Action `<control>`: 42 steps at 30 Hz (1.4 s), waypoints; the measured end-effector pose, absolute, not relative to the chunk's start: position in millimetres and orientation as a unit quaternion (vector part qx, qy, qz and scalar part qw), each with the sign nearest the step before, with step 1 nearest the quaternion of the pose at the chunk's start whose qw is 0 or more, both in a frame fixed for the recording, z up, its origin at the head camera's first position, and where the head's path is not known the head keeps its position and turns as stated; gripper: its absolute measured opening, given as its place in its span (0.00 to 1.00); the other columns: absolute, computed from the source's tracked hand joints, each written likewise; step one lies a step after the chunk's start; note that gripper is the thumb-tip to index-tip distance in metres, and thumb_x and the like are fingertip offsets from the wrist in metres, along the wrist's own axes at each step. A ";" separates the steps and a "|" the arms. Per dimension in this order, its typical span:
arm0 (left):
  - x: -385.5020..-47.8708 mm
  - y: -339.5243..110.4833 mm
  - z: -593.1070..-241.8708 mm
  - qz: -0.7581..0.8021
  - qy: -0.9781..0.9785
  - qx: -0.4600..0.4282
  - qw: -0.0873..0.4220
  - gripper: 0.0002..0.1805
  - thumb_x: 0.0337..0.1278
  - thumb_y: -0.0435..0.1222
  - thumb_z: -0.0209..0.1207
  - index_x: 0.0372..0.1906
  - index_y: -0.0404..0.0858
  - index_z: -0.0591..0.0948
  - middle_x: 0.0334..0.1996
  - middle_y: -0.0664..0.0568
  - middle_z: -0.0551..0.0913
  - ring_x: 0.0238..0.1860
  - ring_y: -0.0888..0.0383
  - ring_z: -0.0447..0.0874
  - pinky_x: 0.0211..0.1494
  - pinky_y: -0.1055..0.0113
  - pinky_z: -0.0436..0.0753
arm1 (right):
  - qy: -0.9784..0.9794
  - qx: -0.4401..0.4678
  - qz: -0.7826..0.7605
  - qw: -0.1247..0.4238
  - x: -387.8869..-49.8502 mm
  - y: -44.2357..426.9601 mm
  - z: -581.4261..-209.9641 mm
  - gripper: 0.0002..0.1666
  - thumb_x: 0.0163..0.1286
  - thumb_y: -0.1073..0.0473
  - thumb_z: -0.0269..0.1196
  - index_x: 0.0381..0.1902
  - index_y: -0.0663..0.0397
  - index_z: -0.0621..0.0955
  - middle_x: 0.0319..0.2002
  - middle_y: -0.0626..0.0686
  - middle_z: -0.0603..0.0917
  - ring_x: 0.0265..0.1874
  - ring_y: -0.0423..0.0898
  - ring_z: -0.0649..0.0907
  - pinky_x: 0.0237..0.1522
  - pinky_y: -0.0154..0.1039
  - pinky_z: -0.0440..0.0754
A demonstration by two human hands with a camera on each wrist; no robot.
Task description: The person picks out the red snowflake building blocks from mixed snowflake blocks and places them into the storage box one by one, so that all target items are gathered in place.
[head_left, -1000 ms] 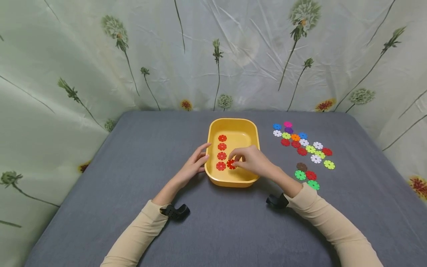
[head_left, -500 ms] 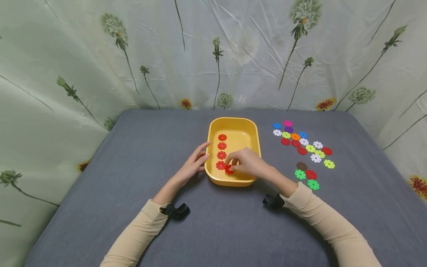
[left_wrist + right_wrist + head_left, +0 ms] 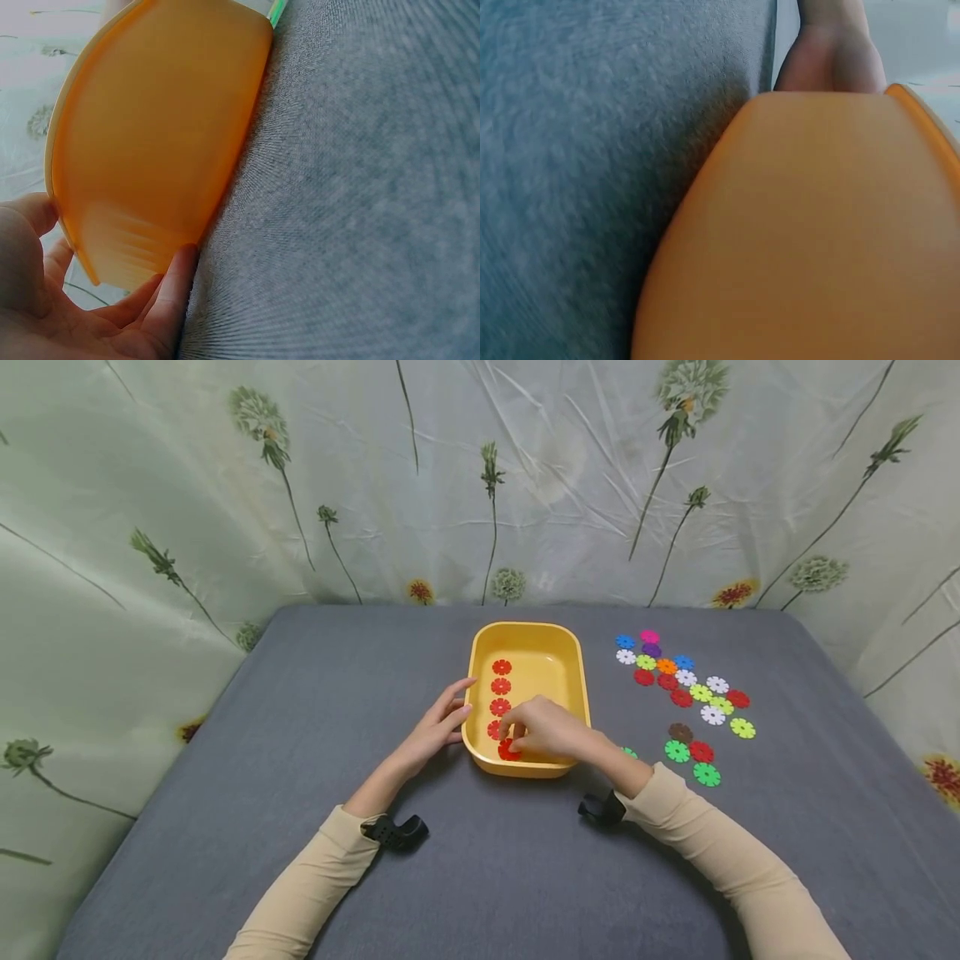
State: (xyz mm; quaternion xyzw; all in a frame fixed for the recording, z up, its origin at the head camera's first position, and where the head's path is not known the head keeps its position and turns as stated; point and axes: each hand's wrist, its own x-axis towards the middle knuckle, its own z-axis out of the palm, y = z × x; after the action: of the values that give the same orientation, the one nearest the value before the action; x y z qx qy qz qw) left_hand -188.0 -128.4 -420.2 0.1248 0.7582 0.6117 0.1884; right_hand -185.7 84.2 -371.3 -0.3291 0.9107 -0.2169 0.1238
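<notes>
A yellow tray (image 3: 547, 770) stands on the table with a column of red notched discs (image 3: 500, 707) along its left side. My right hand (image 3: 551, 729) reaches inside and pinches another red disc (image 3: 508, 750) at the near end of that column. My left hand (image 3: 429, 735) rests against the tray's left wall, fingers spread and loosely bent. In the left wrist view my left hand (image 3: 112, 315) touches the rim and the side of the tray (image 3: 157, 135). The tray wall (image 3: 802, 225) hides my right hand in the right wrist view.
Right of the tray, several loose discs in blue, white, yellow-green (image 3: 742, 728), red and other colours lie on the grey table (image 3: 337, 693). A green disc (image 3: 628, 752) shows partly beside my right forearm. A flower-patterned curtain (image 3: 420, 485) hangs behind the table.
My right hand has moved left and nearer me inside the tray, carrying the pinched red disc to the column's near end. The green disc by my forearm has come into view. My left hand stays put.
</notes>
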 end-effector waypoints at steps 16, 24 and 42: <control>-188.5 -128.6 -419.2 0.616 0.753 0.127 0.193 0.27 0.70 0.47 0.44 0.70 0.60 0.55 0.66 0.40 0.63 0.64 0.44 0.69 0.60 0.52 0.77 | 0.912 -0.341 -0.214 0.086 -182.5 78.5 -378.0 0.06 0.55 0.60 0.69 0.33 0.52 0.85 0.26 0.47 0.85 0.25 0.39 0.77 0.31 0.29 0.76; -189.0 -128.4 -420.6 0.614 0.756 0.121 0.193 0.27 0.70 0.47 0.45 0.70 0.60 0.55 0.66 0.41 0.62 0.65 0.44 0.68 0.61 0.52 0.77 | 0.908 -0.350 -0.205 0.101 -178.9 80.5 -374.6 0.09 0.53 0.60 0.71 0.34 0.52 0.85 0.25 0.47 0.85 0.25 0.38 0.77 0.30 0.28 0.75; -188.2 -128.8 -420.2 0.615 0.756 0.122 0.189 0.27 0.70 0.47 0.44 0.70 0.60 0.54 0.67 0.40 0.62 0.65 0.43 0.68 0.60 0.52 0.77 | 0.912 -0.348 -0.188 0.107 -182.2 78.2 -376.1 0.09 0.54 0.60 0.69 0.36 0.52 0.86 0.26 0.47 0.84 0.25 0.39 0.76 0.31 0.28 0.75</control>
State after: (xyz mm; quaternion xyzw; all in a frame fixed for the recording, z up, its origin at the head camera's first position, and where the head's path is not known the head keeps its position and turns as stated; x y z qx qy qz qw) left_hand -188.2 -128.8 -420.2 0.1224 0.7556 0.6150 0.1895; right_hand -182.2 78.2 -376.1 -0.3479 0.9122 -0.1881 0.1071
